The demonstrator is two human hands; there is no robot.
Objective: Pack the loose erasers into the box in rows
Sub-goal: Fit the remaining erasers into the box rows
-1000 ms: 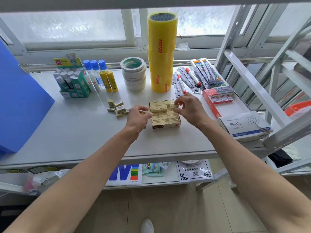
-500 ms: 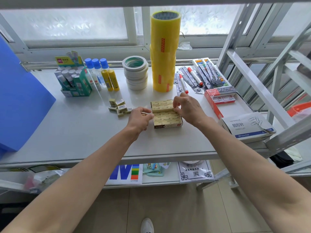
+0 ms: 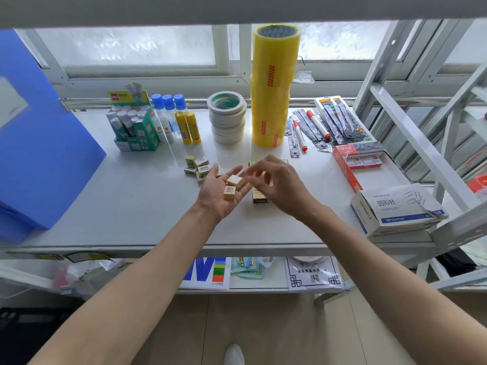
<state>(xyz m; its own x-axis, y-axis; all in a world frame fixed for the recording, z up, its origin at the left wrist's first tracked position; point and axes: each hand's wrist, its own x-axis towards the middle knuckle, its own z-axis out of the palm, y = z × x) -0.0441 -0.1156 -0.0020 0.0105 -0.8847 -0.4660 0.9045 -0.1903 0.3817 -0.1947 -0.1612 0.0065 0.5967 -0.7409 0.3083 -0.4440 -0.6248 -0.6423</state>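
1. Two erasers lie in the upturned palm of the left hand (image 3: 224, 192). The nearer eraser (image 3: 229, 193) is a small tan block in a paper sleeve with a barcode facing up; the farther eraser (image 3: 236, 180) shows a pale, nearly white end face and sits at the base of the fingers.
2. That left hand is held flat above the shelf (image 3: 147, 196), fingers straight and spread, carrying the erasers without curling round them.
3. The right hand (image 3: 276, 185) hovers just beside it, fingers loosely bent with the tips close to the farther eraser — blur makes it impossible to tell whether they pinch anything.
4. The box (image 3: 259, 197) lies on the shelf under the right hand, mostly hidden; only its dark front edge with gold print and a yellowish far corner show.
5. A pile of loose erasers (image 3: 198, 166) lies on the shelf just left of the hands — small yellowish sleeved blocks, some showing barcodes.
6. Farther back stand a tall stack of yellow tape rolls (image 3: 272, 85), a stack of white tape rolls (image 3: 228, 117) and glue bottles (image 3: 175, 119).
7. To the right lies a paper-clip carton (image 3: 395, 209); a blue folder (image 3: 39, 127) leans at the left.
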